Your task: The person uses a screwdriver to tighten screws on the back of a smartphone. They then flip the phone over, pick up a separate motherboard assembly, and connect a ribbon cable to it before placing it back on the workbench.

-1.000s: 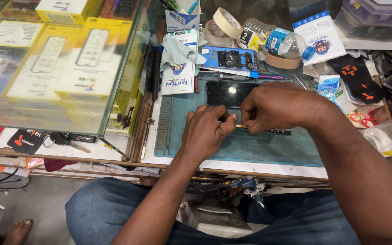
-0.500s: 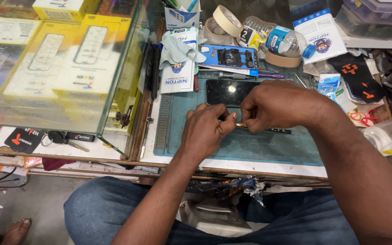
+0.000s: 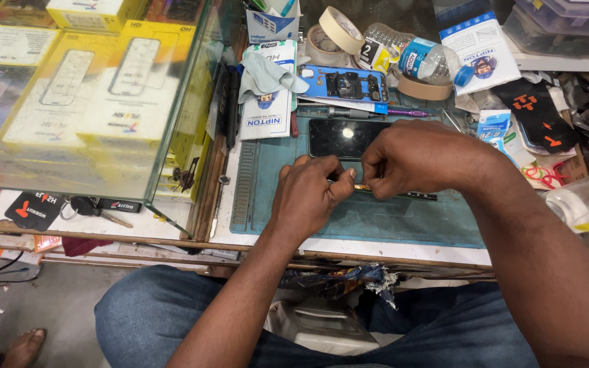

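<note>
- The left hand is closed, its fingertips pinching the near end of a thin strip (brass-coloured at that end, dark further along).
- The right hand is curled shut over the same strip, just right of the left hand's fingers.
- The strip's long axis runs left to right across the teal mat; its dark end points rightward past the right hand.
- It looks like a flex cable, though that is hard to tell.
- A dark phone lies just beyond both hands.
</note>
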